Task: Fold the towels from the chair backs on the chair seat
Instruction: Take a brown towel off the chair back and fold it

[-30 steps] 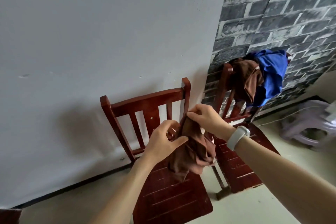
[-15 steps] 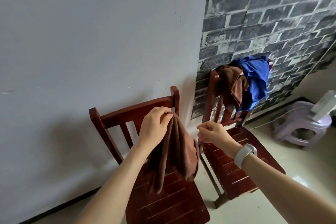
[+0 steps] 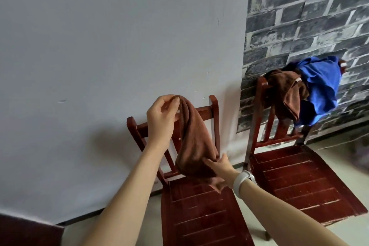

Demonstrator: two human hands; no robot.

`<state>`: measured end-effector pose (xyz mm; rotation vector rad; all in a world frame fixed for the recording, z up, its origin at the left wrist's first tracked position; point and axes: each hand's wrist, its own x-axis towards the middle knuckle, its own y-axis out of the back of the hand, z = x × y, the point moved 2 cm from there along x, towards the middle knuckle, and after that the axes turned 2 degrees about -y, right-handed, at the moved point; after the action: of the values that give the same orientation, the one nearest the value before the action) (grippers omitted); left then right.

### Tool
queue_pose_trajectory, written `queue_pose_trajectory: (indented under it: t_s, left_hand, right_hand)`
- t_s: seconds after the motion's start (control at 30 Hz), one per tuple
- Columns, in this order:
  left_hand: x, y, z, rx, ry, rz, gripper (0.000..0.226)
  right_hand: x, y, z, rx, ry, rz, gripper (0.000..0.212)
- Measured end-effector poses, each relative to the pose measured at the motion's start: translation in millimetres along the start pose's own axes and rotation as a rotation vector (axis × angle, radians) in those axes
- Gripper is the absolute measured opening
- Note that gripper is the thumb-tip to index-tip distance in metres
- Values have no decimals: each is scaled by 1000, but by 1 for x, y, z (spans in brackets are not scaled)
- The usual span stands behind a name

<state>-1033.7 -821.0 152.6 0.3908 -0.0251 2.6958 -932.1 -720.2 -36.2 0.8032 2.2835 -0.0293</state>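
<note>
towel (image 3: 192, 142) hangs from my left grip (image 3: 162, 115), pinched at top | right grip (image 3: 218, 168) clasps its lower edge | above chair seat (image 3: 201, 213)

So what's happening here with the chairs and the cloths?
A person is sorting out towels. Their left hand pinches the top of a brown towel and holds it up over the near chair, while the right hand grips its lower edge. It hangs bunched, not yet folded. Another brown towel and a blue towel are draped over the far chair's back.
</note>
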Motion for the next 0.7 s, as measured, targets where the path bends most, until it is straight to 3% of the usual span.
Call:
queue_pose_trajectory:
  t_s: [0.17, 0.33, 0.5, 0.63, 0.7]
  left_hand:
    - [-1, 23, -3, -88, 38, 72, 13]
    - [-10, 49, -34, -63, 182, 166, 19]
    - [-25, 77, -75, 226, 232, 167, 21]
    - [-37, 85, -96, 282, 312, 155, 12]
    - [-41, 84, -102, 147, 411, 195, 13]
  right_hand:
    - [11, 4, 7, -25, 9, 63, 15]
    - [7, 33, -5, 53, 110, 284, 37]
    - [2, 75, -7, -3, 109, 435, 46]
    - [8, 97, -3, -93, 106, 371, 42]
    - [14, 106, 4, -140, 112, 327, 28]
